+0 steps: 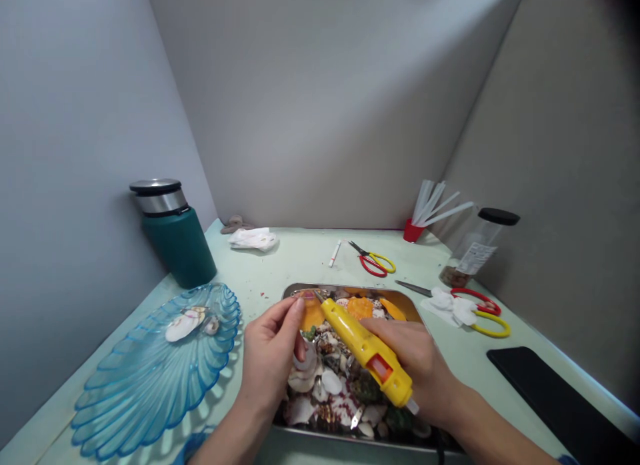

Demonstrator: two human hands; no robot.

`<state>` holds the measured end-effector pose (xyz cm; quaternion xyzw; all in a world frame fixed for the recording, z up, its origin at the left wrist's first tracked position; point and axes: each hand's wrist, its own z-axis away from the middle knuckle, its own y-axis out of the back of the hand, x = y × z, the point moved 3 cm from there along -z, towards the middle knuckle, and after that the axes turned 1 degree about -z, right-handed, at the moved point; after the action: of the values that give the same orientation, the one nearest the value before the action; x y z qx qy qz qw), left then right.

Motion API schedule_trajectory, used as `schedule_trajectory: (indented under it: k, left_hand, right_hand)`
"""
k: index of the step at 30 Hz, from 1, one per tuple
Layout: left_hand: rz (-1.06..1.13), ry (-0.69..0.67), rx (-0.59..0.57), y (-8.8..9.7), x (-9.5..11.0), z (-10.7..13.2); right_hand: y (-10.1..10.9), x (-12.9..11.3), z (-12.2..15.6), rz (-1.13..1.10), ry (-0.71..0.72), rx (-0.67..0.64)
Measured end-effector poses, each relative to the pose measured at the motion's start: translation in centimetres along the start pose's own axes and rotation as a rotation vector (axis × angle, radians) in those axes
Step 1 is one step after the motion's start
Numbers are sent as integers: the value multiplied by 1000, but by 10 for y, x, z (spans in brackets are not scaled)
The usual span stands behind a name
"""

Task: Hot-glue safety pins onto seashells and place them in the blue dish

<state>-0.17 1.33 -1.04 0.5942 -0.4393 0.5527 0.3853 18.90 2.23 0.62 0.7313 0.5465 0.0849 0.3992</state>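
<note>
My right hand (pixel 420 358) is wrapped round a yellow hot glue gun (pixel 367 348). The gun slants up to the left, and its dark nozzle points at the fingertips of my left hand (pixel 275 348). Those fingers are pinched together on a small, thin, pinkish piece (pixel 306 294) right at the nozzle; its kind is too small to tell. Both hands are over a metal tray (pixel 415 305) heaped with seashells (pixel 333 382). An orange scallop shell (pixel 360 308) lies near the tray's far side.
On the left are a blue shell-shaped dish (pixel 150 385) with a few shells and a green bottle (pixel 180 245). Behind the tray lie small scissors (pixel 373 260) and tissue (pixel 253 238). Larger scissors (pixel 487 312), a clear jar (pixel 473 248), a red cup (pixel 413 232) with glue sticks and a black slab (pixel 545 392) are rightward.
</note>
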Motion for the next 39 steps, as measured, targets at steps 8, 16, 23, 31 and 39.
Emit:
schedule_trajectory:
  k: [8,16,23,31,39]
  left_hand:
    - [-51,-6,11,-2,2,1]
    - [-179,-134,39,-4,11,7]
    - [-169,-134,17,-4,9,8]
    - [-157,-112,4,-3,5,5]
    - [-114,-68,-16,-4,7,5]
  right_hand:
    - [1,-1,1,-9,23,28]
    - [-2,-1,1,-64,13,-19]
    - [1,-2,0,-9,7,13]
    - [-1,-2,1,-37,5,-17]
    - [-3,-3,1,-18,15,-25]
